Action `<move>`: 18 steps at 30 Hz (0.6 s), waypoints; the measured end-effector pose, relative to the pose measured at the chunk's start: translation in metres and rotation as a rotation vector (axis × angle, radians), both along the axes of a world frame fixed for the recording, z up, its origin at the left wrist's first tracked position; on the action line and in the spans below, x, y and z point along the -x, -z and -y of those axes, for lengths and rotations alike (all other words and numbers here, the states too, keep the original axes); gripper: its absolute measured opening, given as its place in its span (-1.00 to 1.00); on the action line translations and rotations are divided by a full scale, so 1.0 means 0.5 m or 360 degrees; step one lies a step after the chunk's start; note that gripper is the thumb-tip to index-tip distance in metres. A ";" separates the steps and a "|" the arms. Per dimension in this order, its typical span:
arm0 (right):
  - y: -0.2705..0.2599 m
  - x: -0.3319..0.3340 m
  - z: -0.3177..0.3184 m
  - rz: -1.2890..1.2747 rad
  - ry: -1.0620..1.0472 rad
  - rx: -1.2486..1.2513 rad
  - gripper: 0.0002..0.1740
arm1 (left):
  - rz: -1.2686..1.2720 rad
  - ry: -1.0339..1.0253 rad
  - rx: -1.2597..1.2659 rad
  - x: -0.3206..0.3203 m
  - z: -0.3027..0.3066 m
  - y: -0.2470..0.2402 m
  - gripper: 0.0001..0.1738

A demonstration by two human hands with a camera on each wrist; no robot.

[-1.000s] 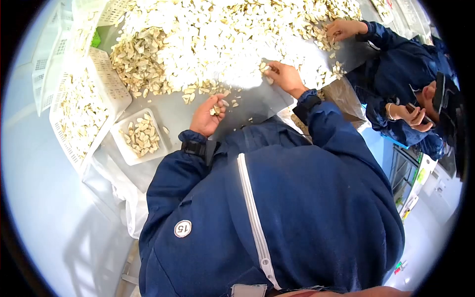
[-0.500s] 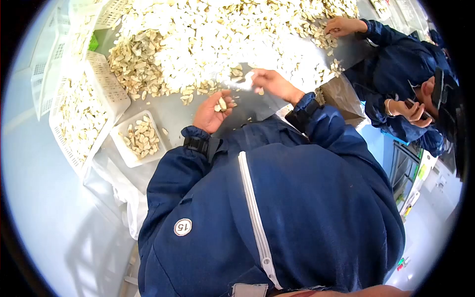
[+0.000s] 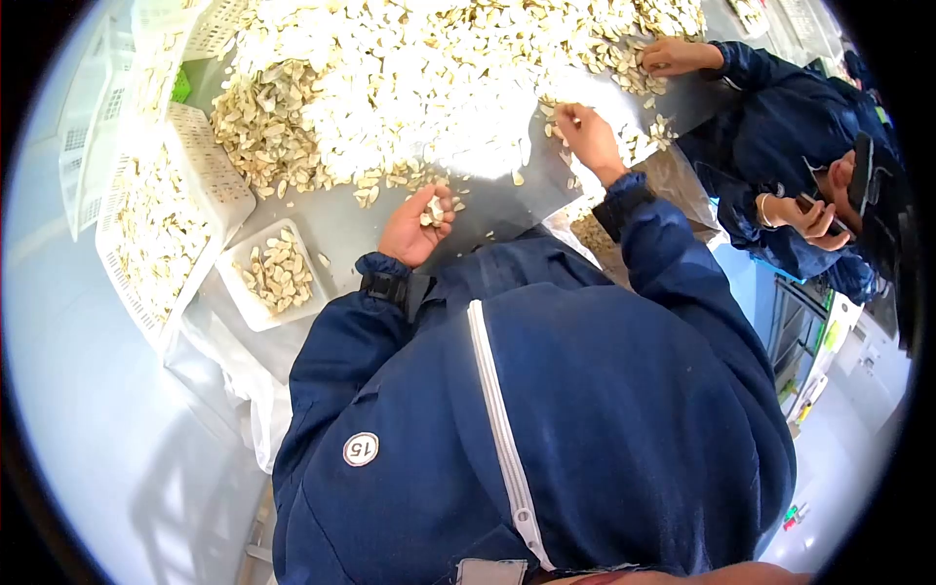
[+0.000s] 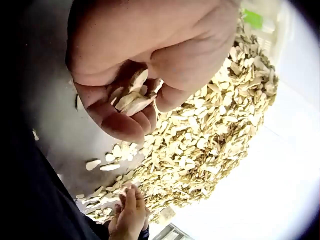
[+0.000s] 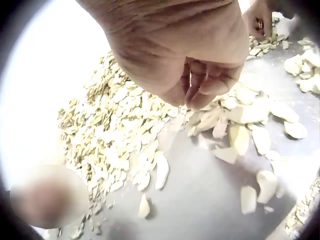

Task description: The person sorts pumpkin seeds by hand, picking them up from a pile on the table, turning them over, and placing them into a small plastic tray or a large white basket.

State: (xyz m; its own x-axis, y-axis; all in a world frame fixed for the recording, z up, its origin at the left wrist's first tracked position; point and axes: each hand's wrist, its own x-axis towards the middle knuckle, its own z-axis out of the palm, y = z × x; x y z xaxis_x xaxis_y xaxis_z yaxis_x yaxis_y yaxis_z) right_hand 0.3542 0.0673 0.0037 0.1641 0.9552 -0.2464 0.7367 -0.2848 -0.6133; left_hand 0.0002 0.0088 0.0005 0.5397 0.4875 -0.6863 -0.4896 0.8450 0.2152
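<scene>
In the head view, pale dried slices (image 3: pixel 419 107) cover much of the metal table. My left hand (image 3: pixel 414 226) is near the table's front edge, palm turned up. Its fingers curl round several slices (image 4: pixel 134 95), which the left wrist view shows lying in the hollow of the palm. Farther right, my right hand (image 3: pixel 592 144) reaches over a thin scatter of slices (image 5: pixel 240 112). Its fingers are loosely bent downward, tips right at the slices. A gap shows between thumb and fingers, with no slice visible in it.
A square white tub (image 3: pixel 234 263) of slices stands left of my left hand. Beside it is a large white perforated crate (image 3: pixel 210 161). A brown bag or box (image 3: pixel 678 190) sits at the table's right edge. Another person's hand (image 3: pixel 678 57) works at the heap's right end.
My right hand came toward the left hand, then moved away to the right and farther over the table. My left hand stays nearly in place, slices still in its fingers.
</scene>
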 end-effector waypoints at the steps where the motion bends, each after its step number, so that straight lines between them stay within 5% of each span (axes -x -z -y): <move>1: 0.021 0.001 -0.020 0.0147 -0.0001 -0.0283 -0.62 | -0.0028 -0.0009 0.0008 -0.003 0.000 -0.003 -0.70; 2: 0.041 0.005 -0.036 0.0330 0.0007 -0.0521 -0.61 | -0.0057 0.0013 -0.0012 -0.005 -0.001 -0.005 -0.70; 4: 0.054 0.028 -0.060 0.0502 0.0040 -0.0373 -0.67 | -0.0112 0.0055 -0.0051 -0.009 -0.005 -0.010 -0.70; 7: 0.033 0.043 -0.057 0.0103 -0.0243 0.0010 -0.73 | -0.0086 0.0023 -0.0054 -0.006 -0.007 -0.017 -0.71; 10: 0.028 0.035 -0.020 0.0106 -0.0433 -0.0100 -0.76 | -0.0016 -0.0061 -0.0006 0.003 0.000 -0.013 -0.72; 15: 0.036 0.016 -0.021 0.0026 -0.0131 0.0007 -0.73 | -0.0111 -0.0070 -0.0024 0.000 0.004 -0.002 -0.72; 18: 0.017 0.072 -0.035 0.0193 -0.0399 -0.0201 -0.71 | -0.0173 -0.0025 -0.0045 -0.004 0.001 -0.005 -0.71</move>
State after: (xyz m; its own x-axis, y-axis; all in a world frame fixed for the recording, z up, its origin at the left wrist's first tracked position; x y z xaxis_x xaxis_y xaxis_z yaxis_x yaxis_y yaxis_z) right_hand 0.3180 0.0850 -0.0050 -0.0596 0.9914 -0.1162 0.8445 -0.0119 -0.5354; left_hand 0.0020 0.0081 0.0027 0.4547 0.5156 -0.7262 -0.4754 0.8300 0.2917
